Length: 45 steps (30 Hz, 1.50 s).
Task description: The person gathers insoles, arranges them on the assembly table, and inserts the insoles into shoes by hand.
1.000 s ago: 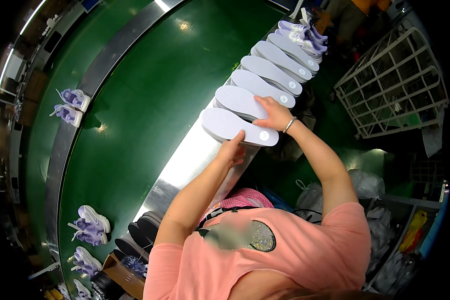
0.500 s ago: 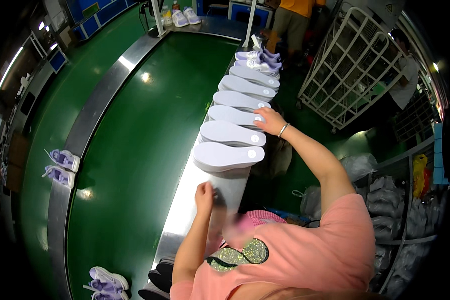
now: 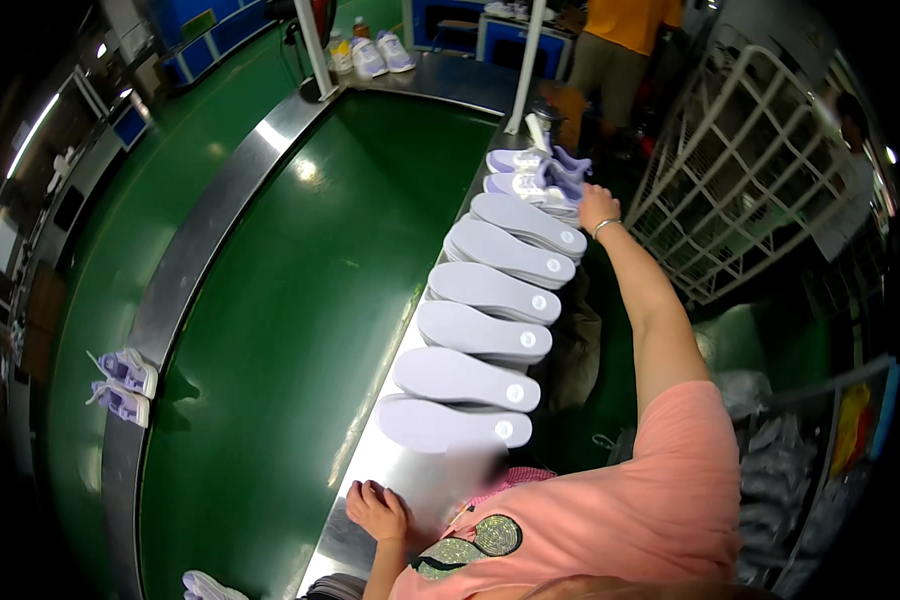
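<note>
My right hand (image 3: 598, 207) is stretched far up the metal ledge, its fingers closed at the heel of a white and lavender sneaker (image 3: 530, 188). A second sneaker (image 3: 510, 160) of the same kind stands just beyond it. Nearer me, several stacks of pale grey insoles (image 3: 455, 425) lie in a row across the ledge, each with a round white mark at the heel end. My left hand (image 3: 378, 512) rests on the bare metal ledge (image 3: 425, 490) below the nearest stack, fingers apart and slightly bent, holding nothing.
A green conveyor surface (image 3: 280, 330) runs left of the ledge. Another sneaker pair (image 3: 125, 385) sits on its far metal rim (image 3: 205, 235). White sneakers (image 3: 380, 55) and bottles (image 3: 341, 52) stand at the far end. A wire cage trolley (image 3: 730, 190), shelving and two people are on the right.
My right hand has left the insole stacks and moved farther up to the sneaker. My left hand has opened and come down onto the ledge nearer me. The view has shifted.
</note>
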Each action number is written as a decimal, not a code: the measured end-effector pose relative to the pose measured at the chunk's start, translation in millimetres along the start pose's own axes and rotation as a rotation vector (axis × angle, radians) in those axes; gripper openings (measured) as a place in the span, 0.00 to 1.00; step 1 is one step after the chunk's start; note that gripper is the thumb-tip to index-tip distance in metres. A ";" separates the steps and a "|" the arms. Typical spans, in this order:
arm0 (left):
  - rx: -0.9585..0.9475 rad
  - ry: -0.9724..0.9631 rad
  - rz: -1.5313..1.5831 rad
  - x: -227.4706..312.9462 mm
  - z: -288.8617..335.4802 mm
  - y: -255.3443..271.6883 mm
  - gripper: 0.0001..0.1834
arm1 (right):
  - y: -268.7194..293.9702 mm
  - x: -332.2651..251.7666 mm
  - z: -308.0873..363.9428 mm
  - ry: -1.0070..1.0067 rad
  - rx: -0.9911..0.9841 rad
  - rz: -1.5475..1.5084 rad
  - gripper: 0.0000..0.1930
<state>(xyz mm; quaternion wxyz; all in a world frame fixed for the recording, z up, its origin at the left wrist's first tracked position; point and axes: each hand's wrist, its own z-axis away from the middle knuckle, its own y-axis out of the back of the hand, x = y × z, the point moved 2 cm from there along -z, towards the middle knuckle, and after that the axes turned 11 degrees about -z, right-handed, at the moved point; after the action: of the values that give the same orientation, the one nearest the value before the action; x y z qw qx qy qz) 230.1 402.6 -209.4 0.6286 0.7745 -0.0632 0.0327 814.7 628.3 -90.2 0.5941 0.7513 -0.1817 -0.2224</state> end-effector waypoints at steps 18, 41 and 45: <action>-0.143 0.110 -0.124 14.3 -8.7 24.1 0.21 | -73.0 18.0 -141.3 -0.035 -0.316 0.188 0.23; 0.551 0.349 1.119 20.3 5.7 110.4 0.62 | 136.3 -334.0 306.2 1.454 -0.293 -0.701 0.14; 0.123 0.744 0.806 -13.5 53.5 116.5 0.69 | 98.5 -365.0 421.1 1.274 -0.431 -0.464 0.05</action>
<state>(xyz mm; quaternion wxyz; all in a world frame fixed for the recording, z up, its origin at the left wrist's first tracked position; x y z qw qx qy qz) 199.0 327.5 -109.3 0.4997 0.6605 -0.1262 0.5460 277.4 460.1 -33.3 0.6576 0.6203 0.4136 0.1084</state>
